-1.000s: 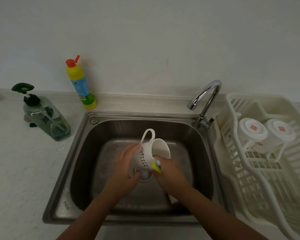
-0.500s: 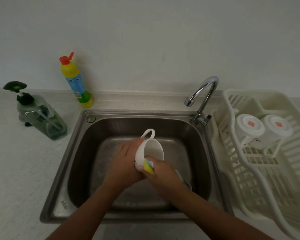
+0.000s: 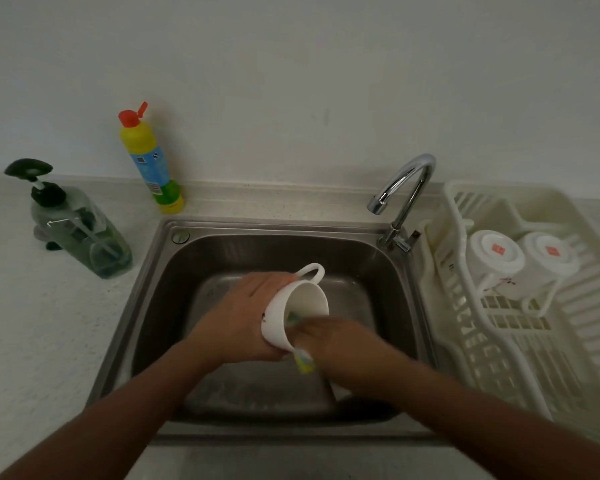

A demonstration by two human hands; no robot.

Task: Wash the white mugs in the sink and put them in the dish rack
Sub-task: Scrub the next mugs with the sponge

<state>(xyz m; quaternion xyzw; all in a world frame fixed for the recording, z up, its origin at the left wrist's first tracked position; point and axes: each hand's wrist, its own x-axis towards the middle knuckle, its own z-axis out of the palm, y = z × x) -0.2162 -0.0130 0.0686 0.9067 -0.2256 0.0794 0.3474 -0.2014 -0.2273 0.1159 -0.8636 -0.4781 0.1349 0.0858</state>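
While the left hand [image 3: 243,320] grips the mug [image 3: 305,299] round its outside, tilted over the sink [image 3: 361,258] with its mouth toward the right, the right hand [image 3: 340,344], blurred, holds a yellow-green sponge [image 3: 303,362] and pushes it into the mug's mouth. In the rack [image 3: 568,306], on the desk [image 3: 49,323] right of the sink, two other mugs [image 3: 496,252] stand upside down.

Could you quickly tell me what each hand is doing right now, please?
Left hand: grips the white ceramic mug.
Right hand: holds a yellow-green sponge at the mug's mouth.
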